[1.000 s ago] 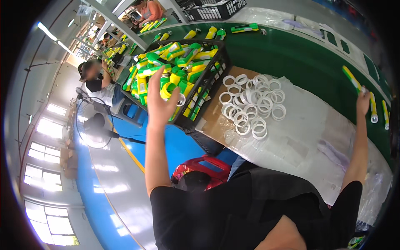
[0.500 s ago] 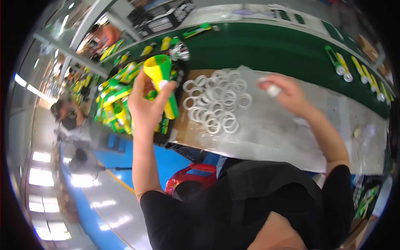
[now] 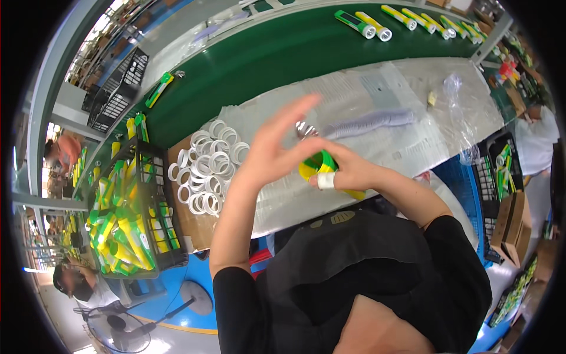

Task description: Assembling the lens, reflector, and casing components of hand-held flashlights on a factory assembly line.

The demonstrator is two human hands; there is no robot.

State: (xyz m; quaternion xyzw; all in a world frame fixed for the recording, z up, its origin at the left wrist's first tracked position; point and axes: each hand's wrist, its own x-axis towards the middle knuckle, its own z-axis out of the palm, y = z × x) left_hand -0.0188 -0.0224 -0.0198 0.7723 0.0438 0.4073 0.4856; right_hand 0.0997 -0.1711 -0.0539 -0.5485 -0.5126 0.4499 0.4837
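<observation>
Both hands meeting over a green-and-yellow flashlight, mid-bench.

The right hand (image 3: 348, 171) has its fingers closed around the green-and-yellow flashlight (image 3: 320, 165), one finger wrapped in white tape, and the flashlight sits right between the two hands just above the paper-covered surface (image 3: 389, 135). The left hand (image 3: 274, 150) is up against the top of it with thumb and a fingertip pinched there while the other fingers fan wide open; can't tell if there's something small in that pinch. Just past the fingertips there's a shiny metal bit (image 3: 303, 130) on the paper. Off to the left of the left fingers lies a pile of white rings (image 3: 209, 168), and further left a black crate (image 3: 132, 206) stuffed with more flashlights. Well beyond the fingers, finished flashlights (image 3: 371, 26) lie on the green belt (image 3: 277, 56).
</observation>
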